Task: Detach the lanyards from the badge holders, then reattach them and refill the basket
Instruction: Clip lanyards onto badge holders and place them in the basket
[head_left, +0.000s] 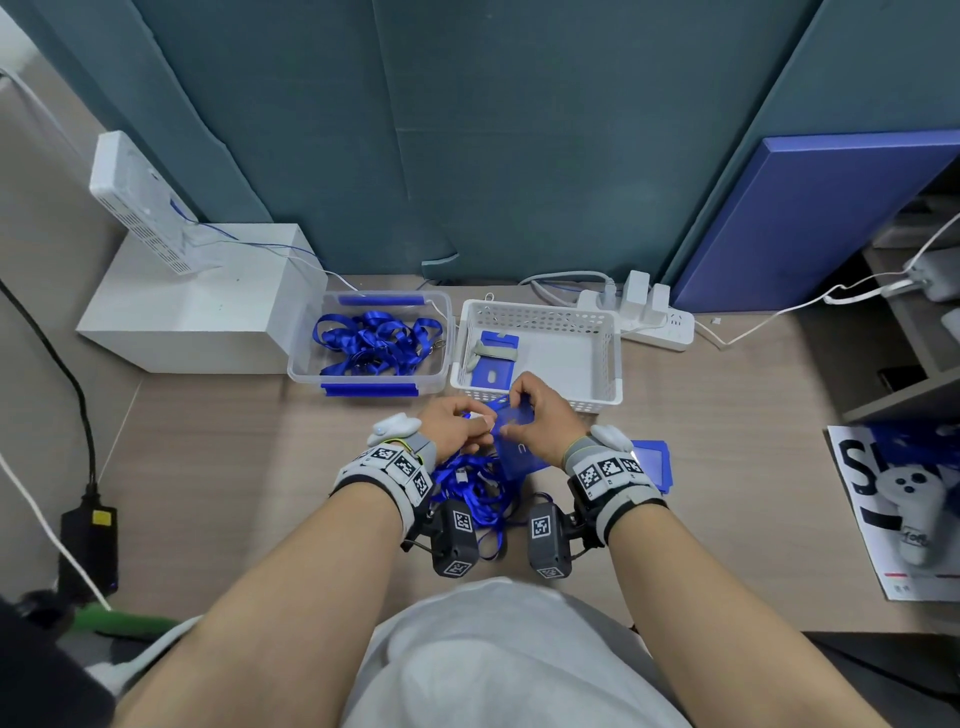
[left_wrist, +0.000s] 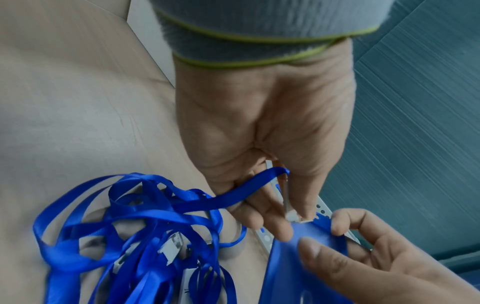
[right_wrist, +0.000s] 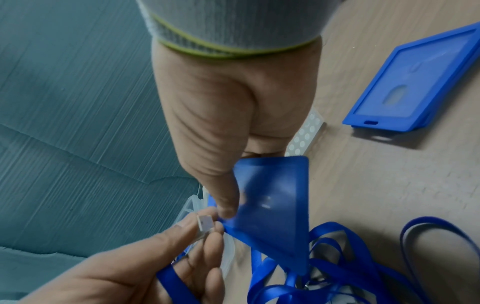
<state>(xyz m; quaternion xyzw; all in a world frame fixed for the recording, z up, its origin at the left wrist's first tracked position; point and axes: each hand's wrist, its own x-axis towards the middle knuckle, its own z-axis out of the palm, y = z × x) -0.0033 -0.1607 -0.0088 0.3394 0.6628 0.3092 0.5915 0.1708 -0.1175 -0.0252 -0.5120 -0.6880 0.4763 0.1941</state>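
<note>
My right hand (head_left: 535, 415) pinches the top edge of a blue badge holder (head_left: 514, 441) (right_wrist: 272, 216), held up over the desk. My left hand (head_left: 457, 426) pinches the metal clip (right_wrist: 205, 223) (left_wrist: 293, 216) of a blue lanyard (left_wrist: 228, 197) against the holder's top corner. The lanyard's ribbon trails down to a tangled heap of blue lanyards (head_left: 467, 488) (left_wrist: 145, 236) on the desk between my wrists. The white perforated basket (head_left: 587, 317), just behind my hands, holds a blue badge holder (head_left: 498, 343).
A clear plastic box (head_left: 306, 358) with several blue lanyards stands left of the basket. A stack of blue badge holders (head_left: 652, 462) (right_wrist: 420, 82) lies on the desk right of my right wrist. A power strip (head_left: 660, 327) sits behind the basket, a white box (head_left: 197, 306) at back left.
</note>
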